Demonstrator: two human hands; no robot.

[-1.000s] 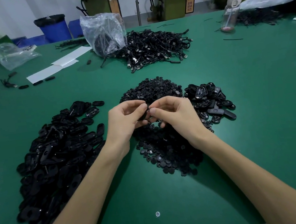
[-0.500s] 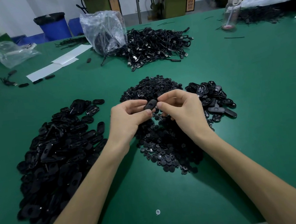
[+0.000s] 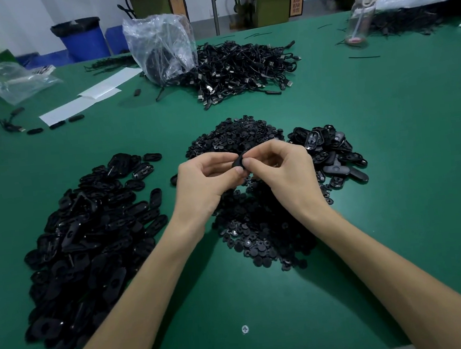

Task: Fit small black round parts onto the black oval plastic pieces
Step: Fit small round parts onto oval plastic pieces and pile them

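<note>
- Where the green table [image 3: 389, 136] spreads out at nine o'clock from the hands, a big heap of oval pieces [image 3: 89, 244] lies loose.
- Fingers curled in, the left hand [image 3: 204, 182] pinches one oval piece [image 3: 238, 163] by its left end between thumb and forefinger, above the middle of the table.
- That oval piece sits between both hands, mostly covered by fingertips, with only a dark edge showing.
- Narrowly closed, the right hand [image 3: 283, 175] pinches the same piece from three o'clock with thumb and forefinger tips, its other fingers curled loosely behind. Whether a round part lies under those fingertips cannot be told.
- Under the hands the round parts [image 3: 263, 236] form a heap running from twelve o'clock to six o'clock of them.
- At three o'clock a smaller heap of oval pieces [image 3: 331, 156] lies just beside the round parts.
- At six o'clock a lone screw head [image 3: 245, 329] sits between the forearms.
- Far off at twelve o'clock, tangled cables [image 3: 244, 69] touch a clear plastic bag [image 3: 161, 48]. White paper sheets [image 3: 89, 99] lie at eleven o'clock and a clear bottle [image 3: 360, 15] stands at one o'clock.
- Behind the table an orange label [image 3: 295, 2] on a machine carries writing too blurred to read.
</note>
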